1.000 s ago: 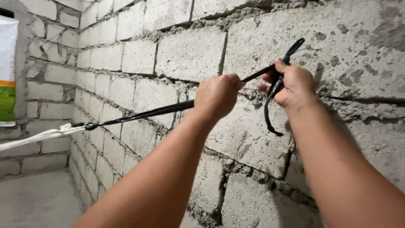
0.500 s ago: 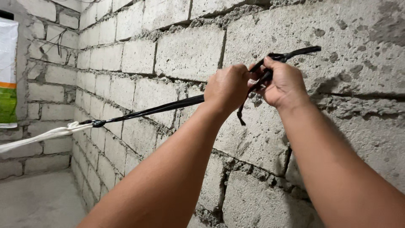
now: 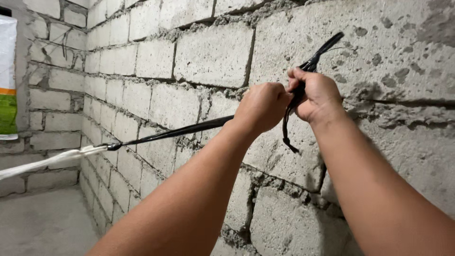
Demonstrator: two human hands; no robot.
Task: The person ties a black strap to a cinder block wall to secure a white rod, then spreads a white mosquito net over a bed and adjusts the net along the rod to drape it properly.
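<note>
At the far left a white and green sack (image 3: 8,78) hangs on the side wall. Below it a white rope (image 3: 47,161) runs in from the edge and joins a black strap (image 3: 175,131) at a knot (image 3: 112,146), so the 2 make 1 taut line slanting up along the block wall (image 3: 208,52). The left hand (image 3: 261,108) is clenched into a fist around the strap, apparently to keep it stretched. Touching it, the right hand (image 3: 316,97) is closed on the strap's end, thumb on top, pinching it tight where it seems to turn. From this grip 1 tail (image 3: 324,50) pokes up and right against the wall, and another loose end (image 3: 286,132) dangles below the knuckles. What the strap is fixed to cannot be seen behind the hands.
</note>
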